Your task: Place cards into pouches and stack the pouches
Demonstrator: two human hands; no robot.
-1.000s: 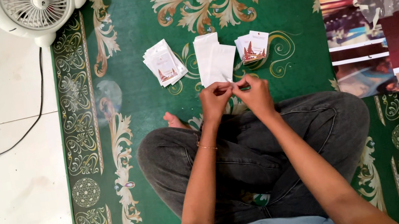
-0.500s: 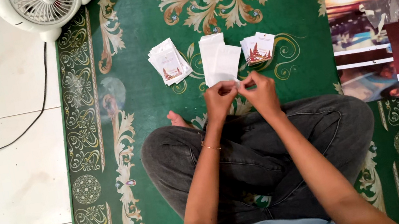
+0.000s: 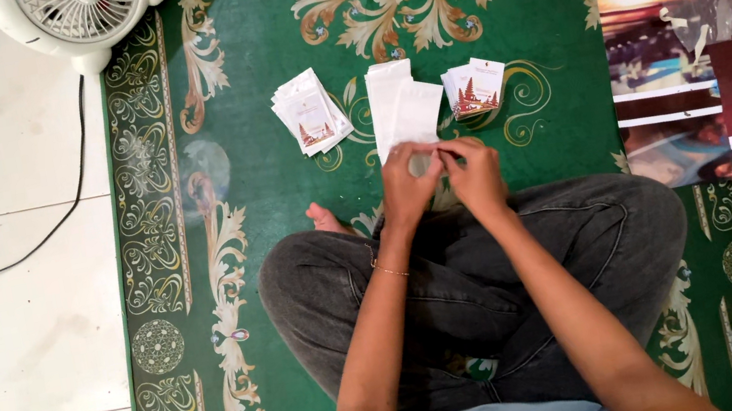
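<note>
Holding a small pale packet (image 3: 424, 163) between my two hands, I sit cross-legged on the green rug (image 3: 281, 180) and work just in front of my knees. My left hand (image 3: 407, 188) is curled shut, pinching one side of the packet. My right hand (image 3: 478, 178) is curled shut too, pinching the other side. The fingertips of both hands nearly touch.

I think a few things could go wrong. The packet is thin and little, so it could slip out if I loosen my pinch. It could bend or crease if I squeeze too hard. It could tear if my hands pull apart too fast. If it drops, it may land on the white stack (image 3: 399, 109) just beyond my hands and knock the sheets crooked. The fan (image 3: 83, 12) at the top of the rug could blow loose pieces away, though I cannot tell if it is running.

Most of the packet is hidden by my fingers. The bit I can see is pale, flat and soft-looking. I cannot tell if it has a picture on it.

A pile of printed cards (image 3: 310, 113) lies to the left of the white stack. Another pile of cards (image 3: 474, 88) lies to the right.
</note>
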